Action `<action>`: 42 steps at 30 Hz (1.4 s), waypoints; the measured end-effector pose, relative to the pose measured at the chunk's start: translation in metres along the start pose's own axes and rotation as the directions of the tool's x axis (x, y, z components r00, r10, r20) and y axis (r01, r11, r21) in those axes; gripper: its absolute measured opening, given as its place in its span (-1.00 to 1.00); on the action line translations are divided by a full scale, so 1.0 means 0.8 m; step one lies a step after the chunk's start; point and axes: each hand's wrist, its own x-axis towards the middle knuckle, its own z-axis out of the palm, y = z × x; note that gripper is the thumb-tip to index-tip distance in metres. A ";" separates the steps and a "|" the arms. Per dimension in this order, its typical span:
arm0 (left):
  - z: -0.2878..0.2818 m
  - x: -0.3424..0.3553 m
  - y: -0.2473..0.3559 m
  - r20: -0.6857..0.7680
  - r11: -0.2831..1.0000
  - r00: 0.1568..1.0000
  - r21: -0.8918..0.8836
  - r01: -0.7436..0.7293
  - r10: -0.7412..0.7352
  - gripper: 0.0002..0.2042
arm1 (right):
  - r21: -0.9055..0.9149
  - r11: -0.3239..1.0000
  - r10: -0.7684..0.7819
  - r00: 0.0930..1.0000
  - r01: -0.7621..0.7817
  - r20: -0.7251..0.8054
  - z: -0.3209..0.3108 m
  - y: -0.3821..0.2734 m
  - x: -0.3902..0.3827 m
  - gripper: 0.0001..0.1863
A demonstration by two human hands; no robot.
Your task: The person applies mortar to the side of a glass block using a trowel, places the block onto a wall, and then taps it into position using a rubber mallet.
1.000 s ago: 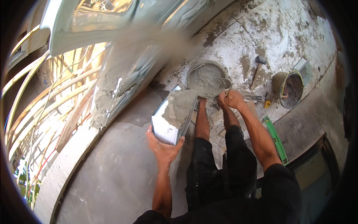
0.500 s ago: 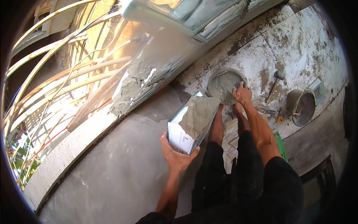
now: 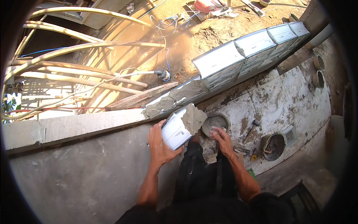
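My left hand point(image 3: 160, 149) grips a glass block point(image 3: 172, 132) with white edges from its lower left side, thumb along the near edge. A thick grey layer of mortar point(image 3: 194, 119) covers the block's right side. The block is tilted and held just beside a low wall. My right hand point(image 3: 223, 141) has its fingers apart at the near rim of a round pan point(image 3: 228, 125), and I see no tool in it. Wet mortar point(image 3: 216, 121) lies inside the pan. Along the wall top runs a rough mortar bed point(image 3: 182, 95), ending at a row of set glass blocks point(image 3: 220, 61).
Bamboo-like poles point(image 3: 95, 44) lean over the wall at the left. On the stained white floor lie a hammer point(image 3: 251, 130) and small tools point(image 3: 242, 150), beside a dark bucket point(image 3: 265, 143) and a pale framed panel point(image 3: 290, 135). Two small pots point(image 3: 318, 79) stand farther right.
My view has swung up, showing more of the wall and the ground beyond. The mortared block is now close to the wall's mortar bed. My right hand has drawn back from inside the pan to its rim.
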 end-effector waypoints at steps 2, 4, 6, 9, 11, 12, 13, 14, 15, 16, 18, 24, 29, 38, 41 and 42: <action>-0.007 0.030 -0.003 0.008 0.999 0.999 -0.002 -0.046 0.046 0.01 | 0.102 0.995 -0.010 1.000 0.008 0.022 0.043 -0.027 0.003 -0.50; -0.008 0.057 -0.006 -0.017 0.996 0.995 -0.001 -0.094 0.094 -0.06 | 0.238 0.967 -0.086 0.996 0.090 -0.026 0.082 -0.046 0.017 -0.39; -0.008 0.091 -0.015 -0.014 0.991 0.991 -0.016 -0.136 0.136 -0.06 | 0.290 0.955 -0.040 0.993 0.070 -0.109 0.119 -0.058 0.039 -0.34; -0.003 0.134 -0.029 0.045 0.986 0.985 -0.032 -0.162 0.164 -0.07 | 0.406 0.908 -0.018 0.976 0.108 -0.219 0.158 -0.063 0.075 -0.25; 0.002 0.164 -0.038 0.073 0.982 0.980 -0.038 -0.185 0.187 -0.08 | 0.443 0.885 -0.015 0.959 0.144 -0.282 0.173 -0.064 0.098 -0.21; 0.004 0.177 -0.042 0.107 0.983 0.977 -0.034 -0.181 0.183 -0.09 | 0.442 0.885 -0.006 0.953 0.146 -0.304 0.177 -0.064 0.108 -0.21; 0.005 0.188 -0.046 0.115 0.980 0.973 -0.042 -0.196 0.199 -0.11 | 0.477 0.868 0.023 0.948 0.139 -0.318 0.181 -0.064 0.119 -0.22; 0.007 0.198 -0.049 0.159 0.982 0.969 -0.033 -0.185 0.187 -0.11 | 0.512 0.847 0.036 0.944 0.146 -0.328 0.183 -0.064 0.129 -0.22; 0.010 0.208 -0.052 0.162 0.980 0.966 -0.032 -0.199 0.201 -0.07 | 0.517 0.845 0.058 0.937 0.138 -0.345 0.185 -0.063 0.138 -0.22; 0.012 0.216 -0.054 0.165 0.977 0.962 -0.030 -0.213 0.215 -0.02 | 0.504 0.851 0.057 0.928 0.147 -0.368 0.185 -0.063 0.148 -0.23; 0.016 0.228 -0.057 0.176 0.974 0.958 -0.033 -0.226 0.228 -0.03 | 0.497 0.853 0.067 0.912 0.159 -0.406 0.185 -0.062 0.162 -0.23; 0.026 0.248 -0.060 0.209 0.979 0.957 -0.022 -0.203 0.203 -0.01 | 0.587 0.803 0.194 0.886 0.103 -0.421 0.179 -0.066 0.191 -0.21; 0.029 0.258 -0.056 0.234 0.979 0.952 -0.010 -0.203 0.200 0.00 | 0.631 0.774 0.292 0.852 0.057 -0.435 0.181 -0.066 0.205 -0.24; 0.033 0.268 -0.043 0.196 0.982 0.963 -0.015 -0.186 0.185 -0.12 | 0.627 0.775 0.323 0.809 0.071 -0.491 0.185 -0.067 0.214 -0.35; 0.033 0.270 -0.042 0.197 0.982 0.962 -0.009 -0.189 0.187 -0.12 | 0.602 0.794 0.306 0.800 0.084 -0.516 0.187 -0.068 0.215 -0.38; 0.032 0.270 -0.042 0.201 0.982 0.961 -0.026 -0.187 0.189 -0.13 | 0.594 0.802 0.313 0.802 0.064 -0.508 0.187 -0.068 0.215 -0.38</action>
